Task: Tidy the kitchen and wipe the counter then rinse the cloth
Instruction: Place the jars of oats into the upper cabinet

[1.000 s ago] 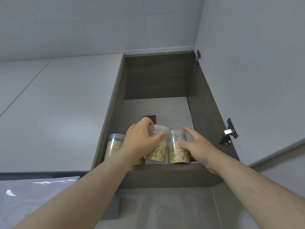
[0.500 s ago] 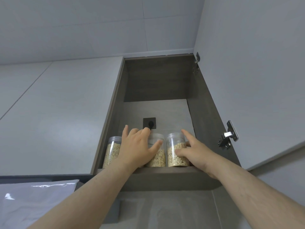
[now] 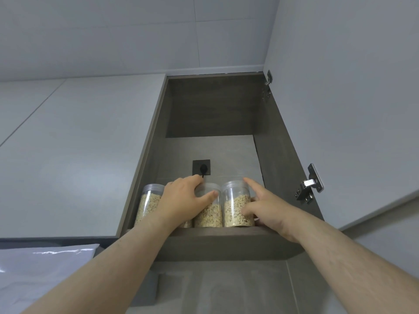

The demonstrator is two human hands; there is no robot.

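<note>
Overhead, middle jar (image 3: 208,213) within left hand (image 3: 181,200)

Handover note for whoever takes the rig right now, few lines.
Left hand grips the middle jar from the top; right hand holds the right jar between thumb and fingers.
All three oat jars, left jar included, stand upright in a row at the front of the cabinet shelf; cabinet door open.
Done: jars shelved.
Left: let go, shut the door, wipe the counter, rinse the cloth. Neither counter nor cloth is in view.
</note>
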